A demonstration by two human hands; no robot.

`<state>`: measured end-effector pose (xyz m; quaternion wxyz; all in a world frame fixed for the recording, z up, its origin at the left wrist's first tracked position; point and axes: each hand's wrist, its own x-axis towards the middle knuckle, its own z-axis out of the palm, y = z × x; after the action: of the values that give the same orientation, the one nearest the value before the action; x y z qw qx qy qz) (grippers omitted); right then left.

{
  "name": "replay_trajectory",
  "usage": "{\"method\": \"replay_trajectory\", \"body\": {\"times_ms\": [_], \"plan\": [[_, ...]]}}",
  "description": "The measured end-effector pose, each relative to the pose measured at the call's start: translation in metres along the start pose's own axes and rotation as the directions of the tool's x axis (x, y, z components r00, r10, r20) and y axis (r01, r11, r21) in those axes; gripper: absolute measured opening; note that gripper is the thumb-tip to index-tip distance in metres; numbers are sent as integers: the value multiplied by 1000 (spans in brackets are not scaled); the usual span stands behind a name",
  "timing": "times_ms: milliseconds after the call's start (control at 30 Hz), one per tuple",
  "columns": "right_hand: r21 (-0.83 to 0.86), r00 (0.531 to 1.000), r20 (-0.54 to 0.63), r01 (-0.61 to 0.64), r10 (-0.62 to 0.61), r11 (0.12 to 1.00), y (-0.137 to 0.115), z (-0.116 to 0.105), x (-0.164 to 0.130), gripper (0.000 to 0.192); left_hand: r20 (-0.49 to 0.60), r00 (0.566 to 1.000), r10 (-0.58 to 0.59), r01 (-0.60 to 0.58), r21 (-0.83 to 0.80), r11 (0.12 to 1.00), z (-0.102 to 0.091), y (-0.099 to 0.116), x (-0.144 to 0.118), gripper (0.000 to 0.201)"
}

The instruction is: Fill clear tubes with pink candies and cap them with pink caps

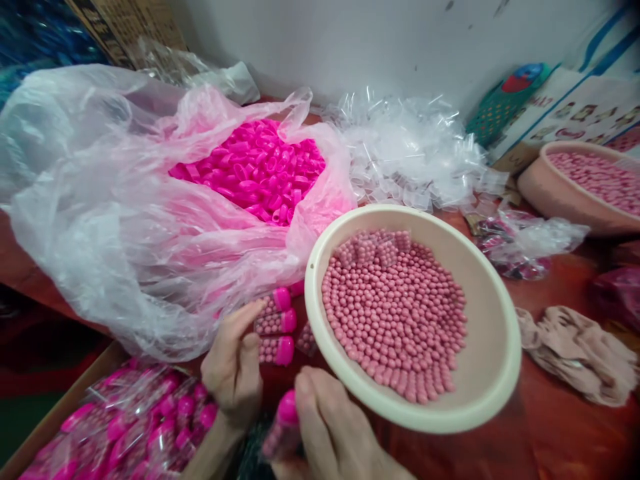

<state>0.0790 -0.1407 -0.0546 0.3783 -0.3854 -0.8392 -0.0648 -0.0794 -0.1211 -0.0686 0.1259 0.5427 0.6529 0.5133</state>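
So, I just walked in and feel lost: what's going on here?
A person's right hand has a pink-capped container of beads in its grip. The left hand is at a row of similar containers; whether it holds one is unclear. To their right, a cream basin holds loose pink beads. Beyond, bright pink caps fill an open plastic bag.

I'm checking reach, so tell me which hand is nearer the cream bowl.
Right. The right hand, holding a pink-capped bottle, is close to the bowl's near-left rim; the left hand is farther left, by three other capped bottles.
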Motion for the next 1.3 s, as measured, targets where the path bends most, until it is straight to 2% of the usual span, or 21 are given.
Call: {"method": "replay_trajectory", "body": {"times_ms": [67, 100, 200, 267, 400, 533, 633, 700, 800, 867, 1000, 1133, 1300], "plan": [[126, 985, 168, 12, -33, 992, -7, 20, 2, 47, 79, 988, 130, -143, 191, 971, -5, -23, 14, 30], [152, 969, 246, -29, -9, 988, -9, 31, 4, 53, 144, 976, 165, -196, 242, 950, -7, -31, 21, 31], [178, 904, 406, -219, 131, 959, -10, 64, 14, 75, 314, 928, 198, -300, 317, 900, -9, -45, 36, 32], [195, 882, 448, -257, 148, 946, -13, 80, 19, 83, 358, 910, 211, -338, 341, 877, -13, -49, 38, 30], [212, 904, 424, -159, 56, 964, -24, 95, 24, 77, 324, 918, 229, -345, 370, 862, -28, -59, 30, 28], [239, 896, 444, -92, -24, 967, -27, 97, 30, 73, 185, 912, 366, -409, 363, 837, -45, -64, 12, 36], [234, 874, 485, -78, -47, 969, -22, 89, 32, 70, 92, 894, 438, -428, 458, 779, -55, -66, 1, 47], [204, 864, 503, -92, -23, 975, -17, 82, 31, 72, 103, 918, 383, -371, 563, 739, -61, -68, -2, 49], [180, 854, 520, -132, 20, 975, -10, 76, 28, 82, 186, 964, 192, -267, 630, 730, -64, -76, 6, 52], [201, 844, 536, -129, 1, 971, -7, 78, 28, 89, 234, 966, 112, -238, 625, 744, -64, -82, 16, 56], [266, 850, 517, -51, -98, 963, -11, 94, 39, 90, 278, 959, 54, -201, 534, 821, -62, -91, 37, 55], [318, 848, 500, 9, -175, 948, -27, 112, 55, 86, 188, 982, -18, -51, 360, 932, -72, -97, 47, 53], [363, 828, 478, 116, -292, 924, -49, 129, 79, 80, 31, 993, -111, 97, 288, 953, -98, -104, 44, 46]]}}
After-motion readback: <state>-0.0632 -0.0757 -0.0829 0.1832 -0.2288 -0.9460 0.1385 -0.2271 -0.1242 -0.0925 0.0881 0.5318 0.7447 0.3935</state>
